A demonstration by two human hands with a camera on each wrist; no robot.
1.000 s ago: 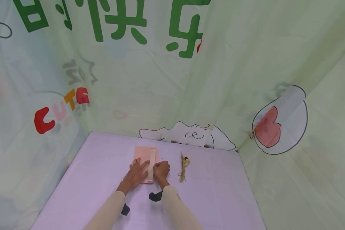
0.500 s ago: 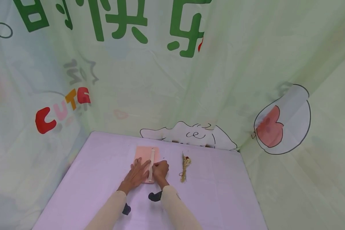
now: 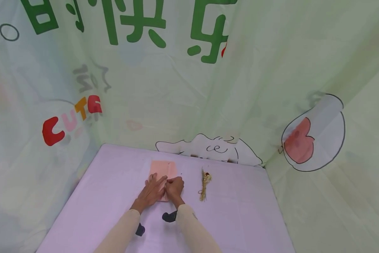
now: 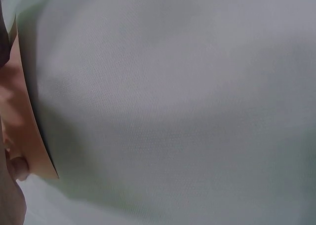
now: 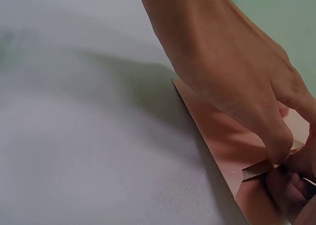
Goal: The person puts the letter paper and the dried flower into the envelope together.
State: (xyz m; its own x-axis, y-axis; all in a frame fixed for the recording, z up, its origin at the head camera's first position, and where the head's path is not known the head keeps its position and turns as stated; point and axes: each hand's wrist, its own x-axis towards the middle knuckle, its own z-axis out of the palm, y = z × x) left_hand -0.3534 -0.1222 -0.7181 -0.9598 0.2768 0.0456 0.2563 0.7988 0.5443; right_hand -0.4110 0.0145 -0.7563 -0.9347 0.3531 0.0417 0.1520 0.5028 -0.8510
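Observation:
A flat pink folded paper (image 3: 161, 167), envelope-like, lies on the lilac tabletop. My left hand (image 3: 153, 189) rests on it with spread fingers, the index finger and thumb reaching to the right. Close beside them, my right hand (image 3: 174, 187) has curled fingers and pinches a raised fold. In the right wrist view, the left hand (image 5: 222, 62) comes from the top with its thumb down on the paper (image 5: 212, 121). The right hand's fingers (image 5: 291, 200) hold a narrow strip (image 5: 256, 170) there and partly hide it. The left wrist view catches only the paper's edge (image 4: 29, 121).
A small bunch of dried flowers (image 3: 204, 182), tied at its stem, lies right of the hands. Printed curtains (image 3: 164, 91) stand behind and on both sides of the table (image 3: 240, 211). Black wrist cameras (image 3: 169, 216) show near the sleeves.
The pale strip standing along the pink paper has narrowed and is no longer plainly seen. My right hand has shifted slightly left toward the left hand, which stays on the paper.

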